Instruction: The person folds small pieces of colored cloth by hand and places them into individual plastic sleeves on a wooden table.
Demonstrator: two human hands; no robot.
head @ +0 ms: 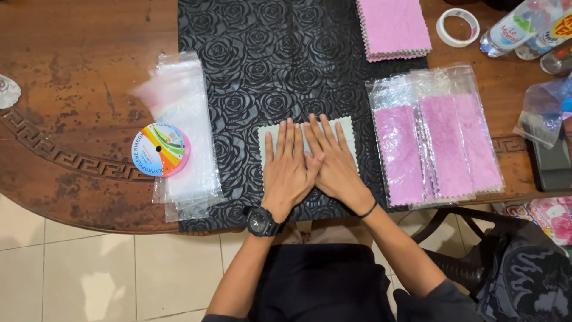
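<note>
A pale grey-green cloth (348, 128) lies flat on a black rose-patterned mat (262, 65) near the table's front edge. My left hand (287, 170) and my right hand (330, 161) rest side by side on top of it, palms down, fingers spread, thumbs overlapping. Most of the cloth is hidden under them. A black watch sits on my left wrist and a thin black band on my right.
Left of the mat lie clear plastic sleeves (185, 137) with a colourful ribbon spool (160, 149) on them. To the right are bagged pink cloths (438, 143). A stack of pink cloths (393, 27), a tape roll (457, 27) and bottles (524, 27) sit at the back.
</note>
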